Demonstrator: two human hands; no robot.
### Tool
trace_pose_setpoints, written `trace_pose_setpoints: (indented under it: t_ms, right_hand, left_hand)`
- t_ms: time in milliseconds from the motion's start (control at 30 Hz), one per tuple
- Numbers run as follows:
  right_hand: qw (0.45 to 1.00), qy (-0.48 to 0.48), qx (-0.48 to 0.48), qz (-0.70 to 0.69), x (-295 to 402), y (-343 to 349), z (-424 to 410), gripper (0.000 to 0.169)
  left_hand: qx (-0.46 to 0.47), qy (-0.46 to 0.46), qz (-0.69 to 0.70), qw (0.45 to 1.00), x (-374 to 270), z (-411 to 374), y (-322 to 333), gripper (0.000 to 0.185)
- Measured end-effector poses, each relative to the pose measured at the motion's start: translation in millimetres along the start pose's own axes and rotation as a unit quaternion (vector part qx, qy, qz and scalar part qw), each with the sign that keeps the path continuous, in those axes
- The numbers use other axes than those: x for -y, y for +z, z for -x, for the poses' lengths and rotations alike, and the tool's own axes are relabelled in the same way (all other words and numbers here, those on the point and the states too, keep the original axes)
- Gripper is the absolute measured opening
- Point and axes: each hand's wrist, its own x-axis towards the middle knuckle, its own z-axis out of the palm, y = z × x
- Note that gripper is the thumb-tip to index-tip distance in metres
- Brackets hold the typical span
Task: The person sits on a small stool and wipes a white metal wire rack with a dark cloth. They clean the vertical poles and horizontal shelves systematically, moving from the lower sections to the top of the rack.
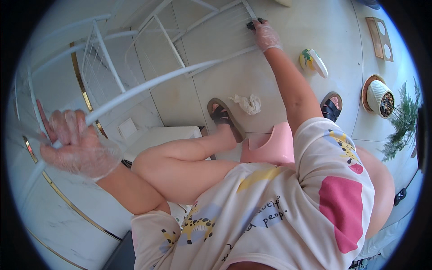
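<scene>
A white metal rack point(158, 76) of tubes and thin wires lies across the upper left of the view. At the left, my left hand point(81, 145), in a clear plastic glove, is closed around one of its tubes. My right hand point(266, 35), gloved likewise, reaches out at the top and grips a dark scouring pad point(251, 25) against the rack's far end. A crumpled white cloth or tissue point(249, 104) lies on the floor between my sandalled feet.
A pink plastic stool point(270, 145) stands under me. To the right are a yellow container with a white piece point(312, 62), a wooden holder with round holes point(379, 38) and a potted plant point(378, 96). A white box-like unit point(162, 136) stands by the marble-patterned wall at left.
</scene>
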Motion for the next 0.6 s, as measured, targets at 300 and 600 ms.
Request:
trace_pose_setpoints:
  t_ms: [300, 600]
  right_hand:
    - [0.995, -0.068, 0.076, 0.020, -3.3, 24.2, 74.4, 0.034]
    - [0.985, -0.031, 0.168, 0.003, 47.9, 65.0, 72.3, 0.033]
  left_hand:
    - [-0.085, 0.070, -0.144, 0.983, 8.3, 13.0, 21.3, 0.034]
    - [0.000, 0.023, -0.075, 0.997, 2.8, 6.4, 11.2, 0.035]
